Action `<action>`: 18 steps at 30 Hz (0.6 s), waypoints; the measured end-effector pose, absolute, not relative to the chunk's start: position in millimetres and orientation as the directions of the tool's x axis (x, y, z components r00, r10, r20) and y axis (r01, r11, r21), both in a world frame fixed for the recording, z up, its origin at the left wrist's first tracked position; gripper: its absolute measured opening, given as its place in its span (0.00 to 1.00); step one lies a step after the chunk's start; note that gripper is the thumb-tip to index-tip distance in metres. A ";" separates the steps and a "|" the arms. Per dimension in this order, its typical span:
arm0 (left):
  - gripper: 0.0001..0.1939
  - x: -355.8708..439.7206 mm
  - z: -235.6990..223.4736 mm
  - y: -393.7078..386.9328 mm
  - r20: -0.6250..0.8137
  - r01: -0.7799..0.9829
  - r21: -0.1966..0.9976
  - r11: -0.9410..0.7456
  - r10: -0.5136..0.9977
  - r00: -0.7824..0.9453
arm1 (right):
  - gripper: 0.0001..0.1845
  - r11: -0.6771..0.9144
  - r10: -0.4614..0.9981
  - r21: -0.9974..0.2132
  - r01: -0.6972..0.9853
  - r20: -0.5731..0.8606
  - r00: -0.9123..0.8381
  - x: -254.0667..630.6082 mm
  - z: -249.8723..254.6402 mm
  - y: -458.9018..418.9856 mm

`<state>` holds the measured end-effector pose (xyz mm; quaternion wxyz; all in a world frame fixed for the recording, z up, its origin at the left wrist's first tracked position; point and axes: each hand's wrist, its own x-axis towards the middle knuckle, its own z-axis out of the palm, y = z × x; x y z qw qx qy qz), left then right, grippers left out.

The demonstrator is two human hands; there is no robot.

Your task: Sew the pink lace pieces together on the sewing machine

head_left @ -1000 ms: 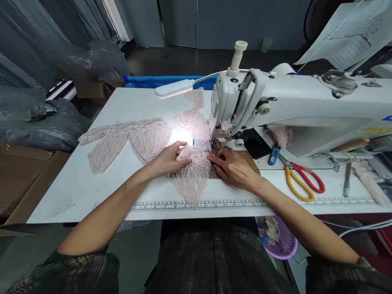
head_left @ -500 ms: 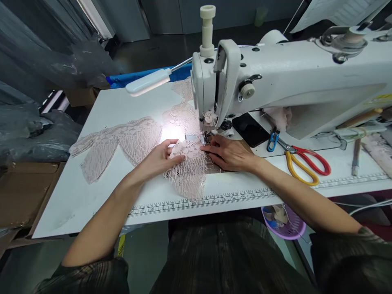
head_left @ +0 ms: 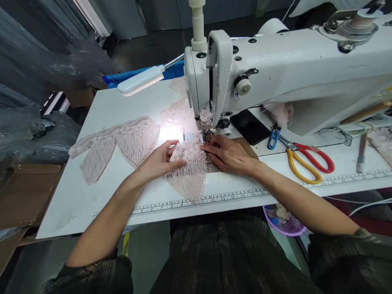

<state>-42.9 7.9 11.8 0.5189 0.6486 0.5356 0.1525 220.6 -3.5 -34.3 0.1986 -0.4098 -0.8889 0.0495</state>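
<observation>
A pale pink lace piece point(head_left: 190, 175) lies under the needle area of the white sewing machine point(head_left: 281, 69), its pointed end toward the table's front edge. My left hand point(head_left: 159, 160) pinches its left side, thumb on top and the other fingers partly beneath. At its right edge, close beside the presser foot point(head_left: 206, 135), my right hand point(head_left: 228, 154) grips the lace with thumb and curled fingers. More lace point(head_left: 180, 112) extends behind the needle. Another strip of lace panels point(head_left: 122, 141) lies on the table to the left. The machine's lamp point(head_left: 142, 81) lights the work.
Right of my right hand lie a black phone point(head_left: 250, 126), blue thread snips point(head_left: 273, 138) and scissors point(head_left: 306, 161) with red and yellow handles. A printed ruler point(head_left: 214, 200) runs along the table's front edge. Below hangs a purple basket point(head_left: 286, 226). Cardboard boxes point(head_left: 33, 192) stand left.
The view has shifted slightly, so the machine appears a little higher and further left. Both hands keep their hold on the lace, with almost no movement relative to the needle.
</observation>
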 end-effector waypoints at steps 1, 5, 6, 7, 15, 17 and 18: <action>0.44 -42.3 11.0 8.0 -0.356 0.527 0.842 0.118 0.855 0.377 | 0.21 0.658 0.748 -0.248 0.711 0.322 -0.580 220.5 -35.3 -3.5; 0.45 -40.2 9.1 8.2 -0.336 0.543 0.835 0.086 0.862 0.379 | 0.21 0.656 0.744 -0.228 0.719 0.356 -0.566 218.8 -38.8 -4.0; 0.45 -39.8 9.6 8.3 -0.319 0.590 0.806 0.043 0.871 0.373 | 0.21 0.656 0.743 -0.226 0.720 0.361 -0.564 218.2 -39.2 -4.4; 0.47 -39.7 10.7 8.2 -0.296 0.655 0.756 -0.017 0.883 0.364 | 0.21 0.653 0.744 -0.226 0.722 0.365 -0.559 217.6 -39.4 -5.0; 0.27 -50.1 20.6 -16.5 0.233 0.664 0.302 -0.683 0.729 0.644 | 0.20 0.631 0.763 -0.258 0.732 0.380 -0.523 215.1 -36.8 -13.0; 0.17 -52.1 17.3 -28.8 0.219 0.445 0.401 -0.800 0.556 0.802 | 0.21 0.631 0.765 -0.266 0.729 0.368 -0.529 215.1 -34.6 -13.5; 0.14 -52.3 15.0 -34.2 0.200 0.369 0.455 -0.810 0.497 0.844 | 0.21 0.630 0.768 -0.267 0.729 0.354 -0.534 215.2 -32.7 -13.1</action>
